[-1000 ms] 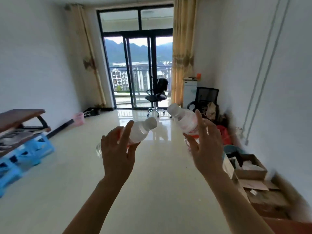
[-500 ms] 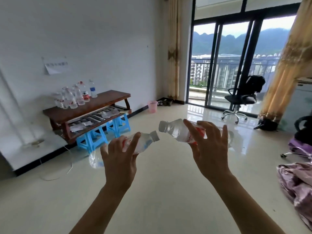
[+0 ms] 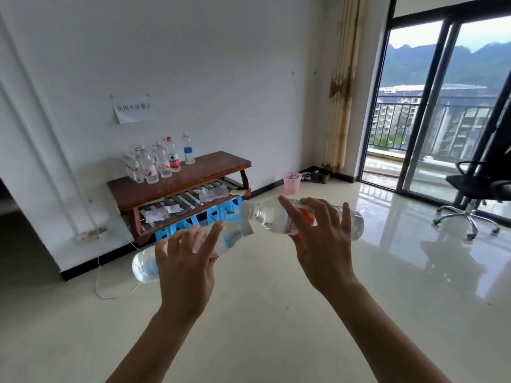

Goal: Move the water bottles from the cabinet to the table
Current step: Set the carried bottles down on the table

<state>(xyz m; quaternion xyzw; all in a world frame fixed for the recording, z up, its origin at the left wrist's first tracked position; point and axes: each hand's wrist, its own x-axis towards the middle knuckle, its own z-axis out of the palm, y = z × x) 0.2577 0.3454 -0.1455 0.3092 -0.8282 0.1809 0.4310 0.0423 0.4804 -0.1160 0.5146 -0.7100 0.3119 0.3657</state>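
Bottles of water, one in each grip, are held out in front of you above a glossy pale floor. Your left grip, a bare hand seen from the back, curls its fingers over the left bottle and holds it. That bottle lies almost on its side, with its clear base low to the left and its white cap pointing up and to the right. Your right grip wraps spread fingers around the right bottle, which also lies nearly level, cap to the left and base to the right, with a red and white label under your fingers. The two caps sit very close together, the right one just above the left; whether they touch cannot be told. Beyond your hands, against the white wall on the left, stands a low dark wooden counter. A cluster of bottles stands upright at its back left corner, well apart from the two you hold. Under the counter top a slatted shelf holds some papers, and blue plastic stools show beneath it. A paper sign is taped to the wall above. A pink basket sits on the floor to the right of the counter, near a yellowish curtain. Farther right, glass doors look out on buildings and hills, and a black office chair stands in front of them.
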